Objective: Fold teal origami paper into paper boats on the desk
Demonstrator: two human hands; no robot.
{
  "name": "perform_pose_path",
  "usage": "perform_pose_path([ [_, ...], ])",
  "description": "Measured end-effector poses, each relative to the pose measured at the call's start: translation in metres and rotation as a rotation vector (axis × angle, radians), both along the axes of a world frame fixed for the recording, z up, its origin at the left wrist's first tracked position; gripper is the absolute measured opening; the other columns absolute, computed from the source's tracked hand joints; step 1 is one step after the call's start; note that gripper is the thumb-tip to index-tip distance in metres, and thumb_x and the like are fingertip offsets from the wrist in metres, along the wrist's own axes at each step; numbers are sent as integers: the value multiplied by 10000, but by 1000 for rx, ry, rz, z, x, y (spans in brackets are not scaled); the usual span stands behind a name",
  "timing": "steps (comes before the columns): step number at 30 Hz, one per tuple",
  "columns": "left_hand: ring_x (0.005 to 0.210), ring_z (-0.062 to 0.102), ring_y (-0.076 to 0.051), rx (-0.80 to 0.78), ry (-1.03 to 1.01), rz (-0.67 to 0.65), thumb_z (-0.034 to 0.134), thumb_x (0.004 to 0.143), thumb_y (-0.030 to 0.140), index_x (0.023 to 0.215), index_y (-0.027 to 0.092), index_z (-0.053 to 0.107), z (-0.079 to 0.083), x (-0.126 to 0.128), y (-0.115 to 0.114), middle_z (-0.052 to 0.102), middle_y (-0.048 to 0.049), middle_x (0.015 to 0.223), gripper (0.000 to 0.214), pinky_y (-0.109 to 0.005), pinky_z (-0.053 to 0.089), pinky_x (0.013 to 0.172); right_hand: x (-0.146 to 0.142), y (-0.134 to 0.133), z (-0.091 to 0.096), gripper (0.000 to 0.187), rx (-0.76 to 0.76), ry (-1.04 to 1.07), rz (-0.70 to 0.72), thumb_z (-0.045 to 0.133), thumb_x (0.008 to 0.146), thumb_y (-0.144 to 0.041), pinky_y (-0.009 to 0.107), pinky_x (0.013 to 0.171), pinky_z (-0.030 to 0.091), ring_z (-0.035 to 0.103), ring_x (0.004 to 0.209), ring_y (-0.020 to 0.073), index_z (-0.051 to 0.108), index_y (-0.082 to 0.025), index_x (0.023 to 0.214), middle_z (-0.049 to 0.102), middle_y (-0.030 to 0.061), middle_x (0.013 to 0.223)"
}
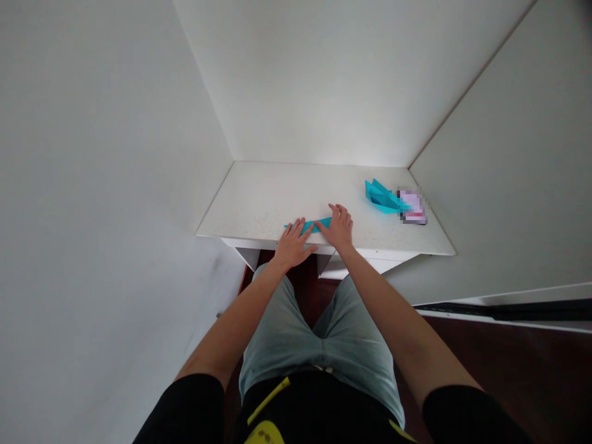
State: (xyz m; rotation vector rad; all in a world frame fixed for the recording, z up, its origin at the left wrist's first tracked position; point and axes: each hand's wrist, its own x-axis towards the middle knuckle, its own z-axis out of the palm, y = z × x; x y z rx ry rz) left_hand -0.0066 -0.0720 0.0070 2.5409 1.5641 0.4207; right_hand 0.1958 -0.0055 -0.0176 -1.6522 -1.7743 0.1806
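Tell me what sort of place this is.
Probably a small corner of a room in a home or office: a white desk top is fitted between white walls, above a dark reddish-brown floor.

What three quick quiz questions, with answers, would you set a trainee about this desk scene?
1. Multiple choice: what are the left hand and right hand pressing on? A) a turquoise paper strip B) a keyboard C) a plate
2. True or false: the folded turquoise paper piece lies to the right of both hands on the white desk.
3. Fill in: the pixelated object sits toward the desk's ____ end.

Key: 1 A; 2 true; 3 right.
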Motion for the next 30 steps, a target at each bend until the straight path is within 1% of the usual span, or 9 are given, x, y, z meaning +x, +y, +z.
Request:
perform_pose_path([
  [4, 1711, 279, -362, -12, -55, 36, 576, 1060, 560, 1719, 161, 439, -3, -17, 2, 303, -186, 1819, 782, -562, 208, 1399, 6, 10, -7, 586, -28, -13, -18, 615, 1037, -534, 651, 1139, 430, 479, 1423, 441, 574, -216, 1526, 507, 241, 1568],
  [9, 1707, 296, -328, -33, -111, 91, 477, 1098, 559, 1718, 220, 451, -7, -39, 5, 347, -122, 1816, 707, -537, 187, 1406, 33, 24, -4, 358, -75, -68, 17, 575, 1053, -369, 579, 1048, 498, 580, 1240, 414, 752, -186, 1305, 627, 231, 1369],
  [13, 1705, 305, -296, -85, -161, 111, 399, 1125, 527, 1710, 264, 464, -9, -44, 9, 388, -80, 1806, 645, -529, 184, 1404, 55, 28, 3, 348, -68, -72, 77, 490, 1071, -259, 550, 1093, 490, 613, 1205, 378, 786, -165, 1227, 680, 215, 1284],
  [15, 1702, 313, -298, -118, -169, 118, 439, 1109, 551, 1694, 269, 481, -8, -46, 14, 408, -89, 1799, 651, -526, 189, 1399, 60, 27, 4, 351, -64, -72, 118, 473, 1087, -267, 529, 1109, 489, 628, 1198, 356, 790, -177, 1209, 706, 195, 1261],
  [17, 1699, 316, -324, -152, -161, 126, 559, 1048, 617, 1679, 240, 489, -6, -49, 22, 418, -131, 1791, 738, -522, 213, 1388, 61, 25, 5, 312, -63, -77, 156, 537, 1083, -335, 518, 1100, 498, 640, 1190, 347, 792, -199, 1203, 725, 175, 1265],
  [19, 1701, 298, -372, -167, -148, 153, 686, 950, 695, 1676, 180, 468, -3, -53, 32, 402, -202, 1785, 917, -523, 237, 1375, 61, 22, 6, 293, -64, -69, 194, 662, 1031, -409, 523, 1092, 502, 643, 1203, 354, 792, -215, 1208, 729, 164, 1300],
  [21, 1704, 268, -420, -154, -141, 199, 744, 870, 763, 1690, 112, 410, -1, -57, 41, 355, -275, 1786, 1099, -539, 244, 1367, 61, 18, 8, 322, -66, -42, 237, 757, 968, -431, 528, 1088, 504, 650, 1207, 354, 794, -228, 1215, 730, 154, 1315],
  [24, 1701, 266, -441, -109, -141, 250, 725, 827, 848, 1718, 66, 315, 0, -61, 49, 309, -325, 1787, 1254, -551, 237, 1364, 62, 14, 12, 299, -75, -3, 294, 800, 931, -407, 474, 1023, 541, 689, 1085, 299, 809, -248, 1184, 750, 119, 1226],
  [30, 1700, 284, -410, -45, -90, 259, 611, 876, 882, 1724, 90, 316, -2, -61, 53, 360, -300, 1775, 1197, -546, 255, 1351, 64, 9, 19, 325, -131, 119, 376, 889, 827, -455, 366, 854, 559, 672, 856, 201, 817, -260, 1077, 733, 61, 1131],
])
